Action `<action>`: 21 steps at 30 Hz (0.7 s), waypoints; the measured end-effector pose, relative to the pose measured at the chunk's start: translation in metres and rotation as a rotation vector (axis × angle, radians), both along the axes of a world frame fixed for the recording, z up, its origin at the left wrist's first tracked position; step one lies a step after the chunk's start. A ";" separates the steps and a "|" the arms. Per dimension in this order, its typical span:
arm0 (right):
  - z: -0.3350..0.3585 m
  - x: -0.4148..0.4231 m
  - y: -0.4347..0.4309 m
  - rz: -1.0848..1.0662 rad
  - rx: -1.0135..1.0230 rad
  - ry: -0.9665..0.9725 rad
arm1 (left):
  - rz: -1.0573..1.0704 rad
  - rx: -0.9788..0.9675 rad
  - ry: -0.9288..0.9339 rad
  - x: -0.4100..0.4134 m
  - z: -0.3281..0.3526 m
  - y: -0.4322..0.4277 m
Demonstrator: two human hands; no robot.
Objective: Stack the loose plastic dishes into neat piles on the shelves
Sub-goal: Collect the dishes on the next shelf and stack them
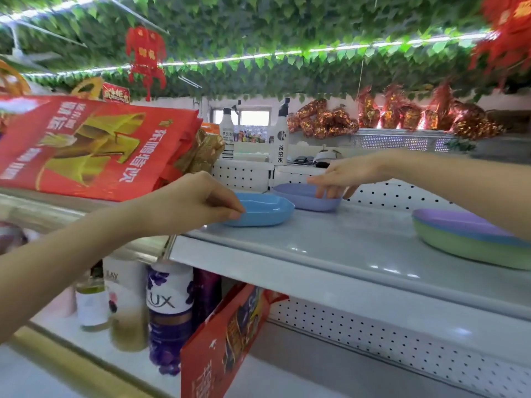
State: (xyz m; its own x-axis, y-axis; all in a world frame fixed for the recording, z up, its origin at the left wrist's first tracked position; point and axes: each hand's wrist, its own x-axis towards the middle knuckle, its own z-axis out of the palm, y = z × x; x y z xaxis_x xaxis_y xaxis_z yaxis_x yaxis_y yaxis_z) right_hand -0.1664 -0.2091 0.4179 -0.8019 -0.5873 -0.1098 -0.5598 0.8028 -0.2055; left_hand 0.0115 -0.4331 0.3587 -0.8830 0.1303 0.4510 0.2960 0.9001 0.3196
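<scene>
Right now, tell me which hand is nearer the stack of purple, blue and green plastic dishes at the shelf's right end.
Right. The right hand rests on the loose purple dish, left of the stack. The left hand pinches the blue dish, farther left.

A pale grey upper shelf [330, 242] with a white perforated back panel [396, 195] carries three lots of plastic dishes. A blue dish [267, 212] sits near the left end, with a lilac dish [304, 198] just behind and to its right. Well apart, at the right edge, stands a nested pile of dishes [471, 242]: green at the bottom, blue above it, lilac on top. A red gift bag [94, 147] lies tilted on the adjoining shelf to the left.
</scene>
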 end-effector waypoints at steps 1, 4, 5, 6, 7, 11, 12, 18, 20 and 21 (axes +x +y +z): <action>0.001 0.002 0.001 0.006 0.006 0.003 | -0.007 0.025 -0.006 -0.001 -0.001 0.001; 0.005 0.006 0.011 0.053 0.062 0.017 | -0.005 0.003 0.009 -0.007 -0.004 0.009; 0.004 0.007 0.015 0.080 0.081 0.019 | 0.004 -0.009 0.033 -0.009 -0.006 0.012; 0.002 0.009 0.017 0.113 0.093 0.024 | 0.014 -0.018 0.056 -0.011 -0.006 0.013; -0.001 0.010 0.019 0.152 0.095 0.042 | 0.020 -0.020 0.082 -0.011 -0.006 0.013; -0.009 0.014 0.019 0.259 0.053 0.211 | 0.069 0.072 0.174 -0.009 0.007 0.009; -0.005 0.016 0.019 0.267 0.054 0.292 | 0.077 0.133 0.203 -0.007 0.012 0.011; 0.031 0.046 0.072 0.239 -0.100 0.589 | 0.031 0.348 0.379 -0.001 0.042 0.048; 0.042 0.061 0.108 0.194 -0.185 0.658 | -0.030 0.331 0.367 -0.004 0.049 0.074; 0.047 0.069 0.127 0.172 -0.236 0.673 | -0.065 0.301 0.351 -0.007 0.052 0.089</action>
State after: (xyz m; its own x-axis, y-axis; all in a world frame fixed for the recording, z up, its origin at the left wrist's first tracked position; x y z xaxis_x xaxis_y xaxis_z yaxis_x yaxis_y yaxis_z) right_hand -0.0978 -0.0823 0.4645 -0.5452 -0.6583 0.5191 -0.7402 0.6687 0.0707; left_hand 0.0042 -0.3439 0.4108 -0.6644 -0.0023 0.7474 0.4860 0.7584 0.4343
